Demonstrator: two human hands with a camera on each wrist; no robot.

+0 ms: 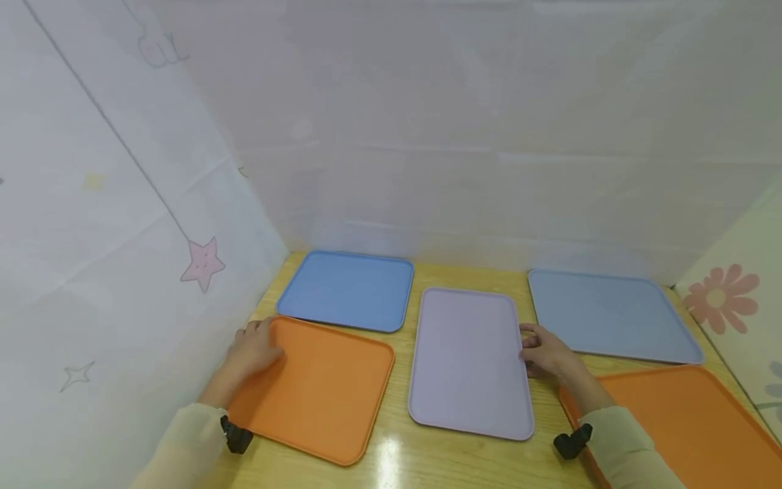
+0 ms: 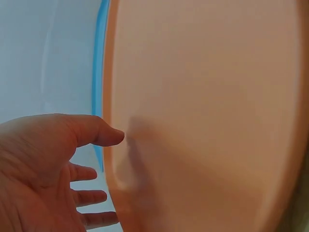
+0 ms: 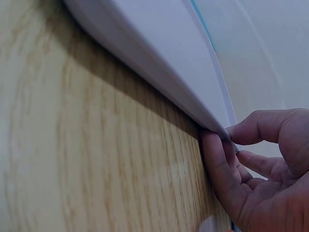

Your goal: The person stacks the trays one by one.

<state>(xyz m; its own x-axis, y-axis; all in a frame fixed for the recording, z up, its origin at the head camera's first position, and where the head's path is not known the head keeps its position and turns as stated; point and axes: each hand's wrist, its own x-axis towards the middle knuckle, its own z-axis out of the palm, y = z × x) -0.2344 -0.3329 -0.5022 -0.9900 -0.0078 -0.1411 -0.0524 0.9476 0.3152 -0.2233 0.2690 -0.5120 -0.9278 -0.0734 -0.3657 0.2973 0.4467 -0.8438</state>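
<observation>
Head view: the right hand (image 1: 546,352) pinches the lilac tray (image 1: 470,360) at its 3 o'clock edge; the left hand (image 1: 252,350) sits at 10 o'clock on the orange tray (image 1: 324,387), left of it. Left wrist view: thumb over the orange rim, fingers straight and spread; contact cannot be told. Right wrist view: thumb above, fingertip beneath the lilac rim, beside the table (image 3: 96,150).

No text, label, brand name, number or sign can be read on anything in the head view or either wrist view.
</observation>
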